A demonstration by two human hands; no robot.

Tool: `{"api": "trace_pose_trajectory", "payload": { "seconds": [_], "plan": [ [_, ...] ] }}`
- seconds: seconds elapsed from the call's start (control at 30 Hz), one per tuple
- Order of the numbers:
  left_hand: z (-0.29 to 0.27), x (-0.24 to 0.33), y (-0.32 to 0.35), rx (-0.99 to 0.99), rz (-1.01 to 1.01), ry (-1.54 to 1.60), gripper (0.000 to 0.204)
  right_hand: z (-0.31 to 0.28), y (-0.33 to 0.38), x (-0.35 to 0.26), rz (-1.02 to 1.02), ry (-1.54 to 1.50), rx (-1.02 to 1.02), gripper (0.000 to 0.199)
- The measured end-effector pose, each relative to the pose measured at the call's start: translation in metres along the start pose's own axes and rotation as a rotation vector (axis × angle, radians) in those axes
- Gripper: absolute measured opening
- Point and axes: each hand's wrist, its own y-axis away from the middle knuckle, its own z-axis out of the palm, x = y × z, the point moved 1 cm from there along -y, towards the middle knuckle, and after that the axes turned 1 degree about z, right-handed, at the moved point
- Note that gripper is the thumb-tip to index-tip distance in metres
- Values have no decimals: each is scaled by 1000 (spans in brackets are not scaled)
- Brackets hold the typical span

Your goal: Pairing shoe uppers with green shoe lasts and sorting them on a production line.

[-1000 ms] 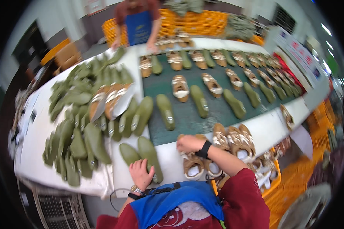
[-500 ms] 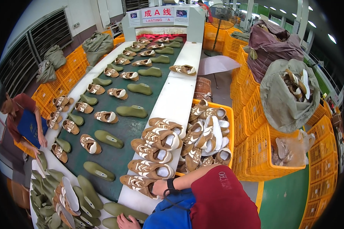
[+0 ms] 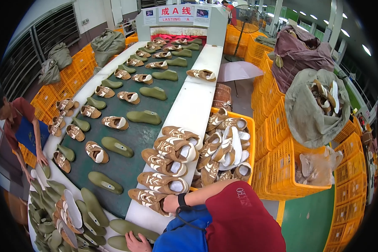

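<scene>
At the near end of a row of brown sneakers with white stripes, my right hand (image 3: 170, 204) grips the nearest sneaker (image 3: 146, 199) at its opening. The fingertips are hidden inside it. My left hand (image 3: 137, 242) lies with fingers apart against a long olive-green shoe last (image 3: 134, 229) at the lower edge, touching a second last (image 3: 118, 242) beside it. The other sneakers (image 3: 163, 181) lie side by side on the white ledge (image 3: 182, 110), toes pointing left. A pile of green lasts (image 3: 92, 206) lies to the left, with several brown sneakers (image 3: 67, 214) among them.
A dark green belt (image 3: 132, 168) carries sneakers and lasts in rows from a machine (image 3: 216, 27). To my right stands a yellow crate (image 3: 253, 138) full of sneakers, with stacked crates (image 3: 277, 168) beyond. A co-worker (image 3: 19, 122) reaches toward the lasts at far left.
The view has shifted slightly. My right hand stays at the same sneaker and my left hand stays by the lasts. The co-worker's hands have moved a little.
</scene>
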Motion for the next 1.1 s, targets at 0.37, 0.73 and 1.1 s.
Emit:
{"api": "trace_pose_trajectory", "payload": {
  "seconds": [0.37,0.73,1.1],
  "plan": [
    [-7,4,0,15,-8,-8,34,8,-12,2,121,6,-138,32],
    [-4,4,2,14,-56,-7,35,-7,-11,-2,112,28,-205,40],
    [-8,6,1,4,-61,28,35,-7,-8,-6,142,19,-225,36]
  ]
}}
